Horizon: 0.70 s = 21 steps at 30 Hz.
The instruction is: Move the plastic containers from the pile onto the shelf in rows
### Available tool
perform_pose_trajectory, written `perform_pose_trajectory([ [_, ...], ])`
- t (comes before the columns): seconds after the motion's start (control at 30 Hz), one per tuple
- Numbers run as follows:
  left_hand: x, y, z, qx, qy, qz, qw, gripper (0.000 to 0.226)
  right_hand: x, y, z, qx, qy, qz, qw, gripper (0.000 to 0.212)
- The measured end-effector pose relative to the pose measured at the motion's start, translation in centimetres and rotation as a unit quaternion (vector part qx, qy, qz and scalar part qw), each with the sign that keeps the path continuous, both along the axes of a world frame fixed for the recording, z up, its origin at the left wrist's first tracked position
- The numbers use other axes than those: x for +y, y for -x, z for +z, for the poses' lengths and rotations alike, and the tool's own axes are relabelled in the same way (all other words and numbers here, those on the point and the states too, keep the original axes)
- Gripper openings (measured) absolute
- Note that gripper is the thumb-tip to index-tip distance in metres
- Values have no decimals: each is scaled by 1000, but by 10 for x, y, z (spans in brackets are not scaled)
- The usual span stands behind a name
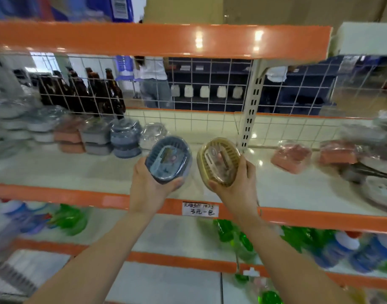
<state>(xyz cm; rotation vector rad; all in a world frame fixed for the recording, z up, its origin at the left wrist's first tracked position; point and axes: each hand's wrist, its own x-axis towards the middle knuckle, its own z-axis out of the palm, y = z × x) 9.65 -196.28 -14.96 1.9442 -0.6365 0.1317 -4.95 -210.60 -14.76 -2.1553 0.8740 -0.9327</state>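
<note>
Your left hand (150,185) grips a blue oval container (168,160) and your right hand (236,185) grips a yellow one (218,161), both held side by side above the shelf (78,172), right of stacked containers (96,137)

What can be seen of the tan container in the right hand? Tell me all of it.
The tan container is an oval plastic box with a slotted, ribbed top and a printed label at its centre, wrapped in clear film. The right hand holds it tilted, top facing the camera, above the shelf and clear of it: thumb at the lower edge, fingers behind and along the right side. Beside it, apart, the left hand holds a blue container.
</note>
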Motion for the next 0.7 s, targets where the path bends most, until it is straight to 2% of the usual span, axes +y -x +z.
perform_pose_trajectory([
  [0.2,73,-31,-4,14,2,34,999,101,63,-35,-4,10,4,26,1000,104],
  [0.33,115,-39,-2,4,23,59,998,91,93,-63,-2,28,11,52,998,105],
  [0.7,187,-108,-6,11,29,157,987,89,141,-160,1,23,24,146,989,104],
])
